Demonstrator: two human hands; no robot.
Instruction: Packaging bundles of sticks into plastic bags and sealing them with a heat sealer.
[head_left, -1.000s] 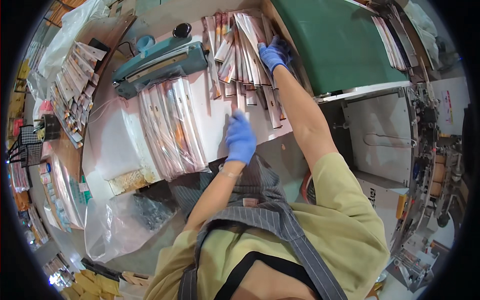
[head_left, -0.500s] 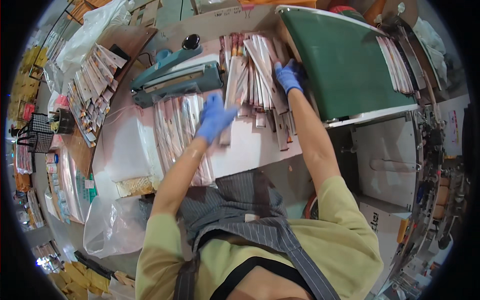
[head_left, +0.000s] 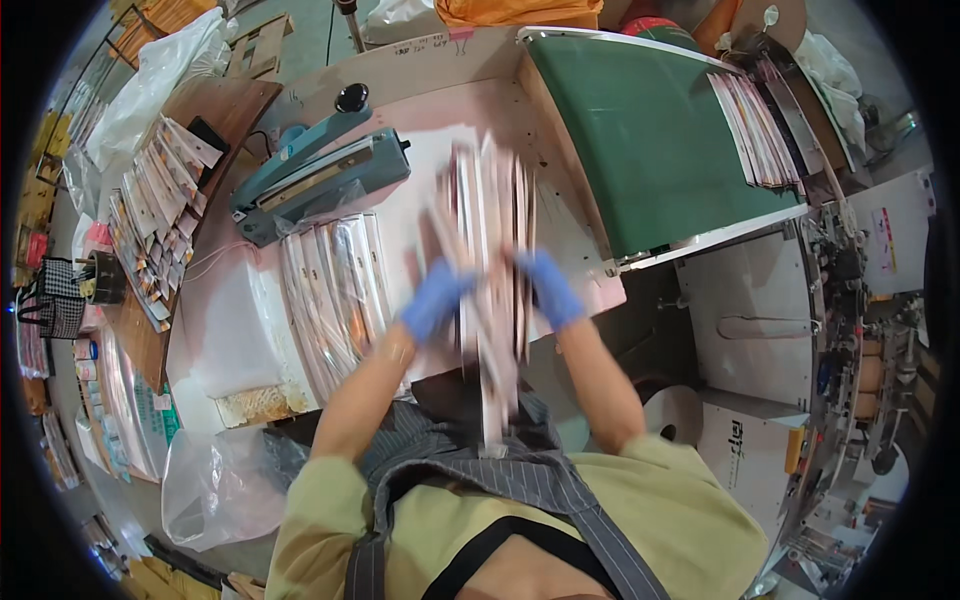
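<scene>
A loose bundle of long, narrow paper sleeves (head_left: 492, 225) is pressed between my two blue-gloved hands, blurred by motion. My left hand (head_left: 438, 298) closes on its left side and my right hand (head_left: 548, 285) on its right side. Several sleeves slip out below the rest, pointing toward my apron. To the left of my left hand lies a row of similar sleeves (head_left: 335, 290), some under clear plastic film. Beyond that row stands a blue-green hand sealer (head_left: 325, 175) with a black knob on its raised arm. The fingertips are partly hidden by the bundle.
A green conveyor belt (head_left: 635, 150) with a metal rim borders the table on the right, carrying more sleeves (head_left: 755, 130) at its far end. On the left, a brown wooden board (head_left: 150, 325) holds fanned-out sleeves (head_left: 155, 215). A clear plastic bag (head_left: 225, 490) hangs below the table's left corner.
The sleeves that lay spread at the back of the table are now gathered between both hands and drawn nearer me. My right hand moved left and closer; my left hand came onto the bundle.
</scene>
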